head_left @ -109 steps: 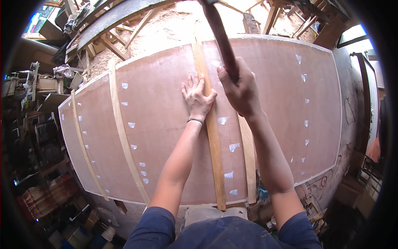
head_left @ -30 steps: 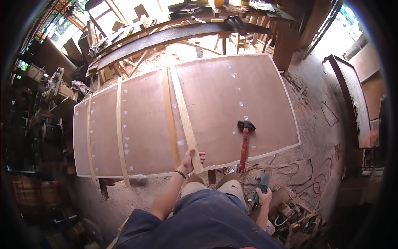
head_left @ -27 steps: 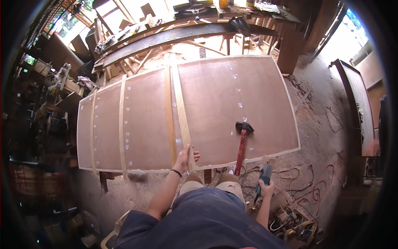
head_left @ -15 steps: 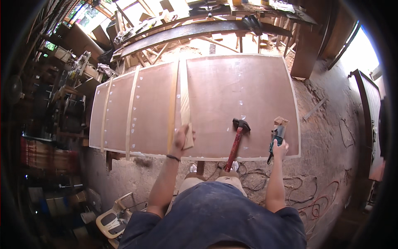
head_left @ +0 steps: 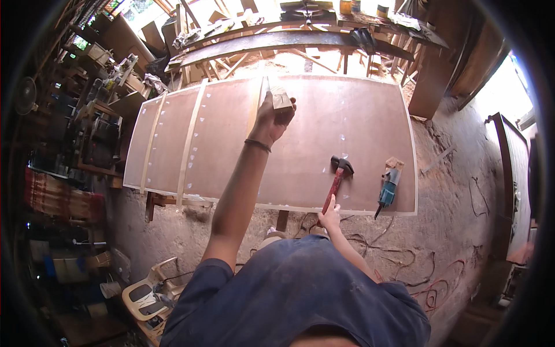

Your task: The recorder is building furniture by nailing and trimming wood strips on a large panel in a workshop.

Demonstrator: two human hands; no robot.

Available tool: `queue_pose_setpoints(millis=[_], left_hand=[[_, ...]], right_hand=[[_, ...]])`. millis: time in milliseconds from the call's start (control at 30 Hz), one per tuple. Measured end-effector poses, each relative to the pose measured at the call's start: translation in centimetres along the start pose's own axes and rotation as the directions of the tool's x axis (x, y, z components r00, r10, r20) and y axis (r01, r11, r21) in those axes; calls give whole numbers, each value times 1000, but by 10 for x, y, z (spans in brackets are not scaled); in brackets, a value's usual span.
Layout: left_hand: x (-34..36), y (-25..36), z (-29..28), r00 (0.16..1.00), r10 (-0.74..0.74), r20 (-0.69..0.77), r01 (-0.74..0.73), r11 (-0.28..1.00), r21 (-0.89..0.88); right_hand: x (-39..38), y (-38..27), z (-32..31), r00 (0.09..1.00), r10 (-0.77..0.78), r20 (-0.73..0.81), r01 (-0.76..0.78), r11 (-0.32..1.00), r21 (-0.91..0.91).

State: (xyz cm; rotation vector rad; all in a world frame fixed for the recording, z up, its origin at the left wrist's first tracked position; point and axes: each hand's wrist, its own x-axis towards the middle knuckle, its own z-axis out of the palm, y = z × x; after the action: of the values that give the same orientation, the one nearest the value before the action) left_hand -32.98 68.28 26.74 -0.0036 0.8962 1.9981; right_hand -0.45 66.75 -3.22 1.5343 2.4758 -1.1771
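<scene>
Lifted off the panel's near edge since half a second ago, the left hand [head_left: 272, 118] now sits raised over the middle of the plywood sheet [head_left: 358, 133], its fingers closed around the end of a pale wooden strip [head_left: 276, 97] that it holds up toward the camera. Meanwhile the right hand [head_left: 330, 218] has let go of the blue angle grinder [head_left: 388, 188], which now lies on the sheet near its right-hand near corner, and has come across to the hammer [head_left: 337, 179]. Its fingers are curled about the butt of the red handle at the sheet's near edge, while the dark head rests on the plywood. Hammer and grinder lie near each other, not touching. 3 thin battens [head_left: 191, 141] run across the left part of the sheet. A pale plastic chair [head_left: 147, 295] stands on the earth floor at lower left.
</scene>
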Motion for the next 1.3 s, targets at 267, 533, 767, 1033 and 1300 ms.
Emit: queue_pose_setpoints(millis=[267,533,767,1033,1300], left_hand=[[-1,8,-13,1000,-1,-28,-1,999,-52],[-10,1,-25,995,-40,91,42,999,-28],[-99,-120,-75,976,-214,41,210,973,91],[-174,-241,-192,877,-244,-413,394,857,331],[-141,-264,-197,862,-506,26,505,855,-117]], right_hand=[[2,17,-3,992,118,43,-117,993,-29],[6,8,-7,981,182,70,-177,981,-77],[8,48,-16,916,375,141,-382,924,23],[-38,67,-37,906,420,-60,-417,907,52],[-14,126,-55,952,305,22,-303,931,205]])
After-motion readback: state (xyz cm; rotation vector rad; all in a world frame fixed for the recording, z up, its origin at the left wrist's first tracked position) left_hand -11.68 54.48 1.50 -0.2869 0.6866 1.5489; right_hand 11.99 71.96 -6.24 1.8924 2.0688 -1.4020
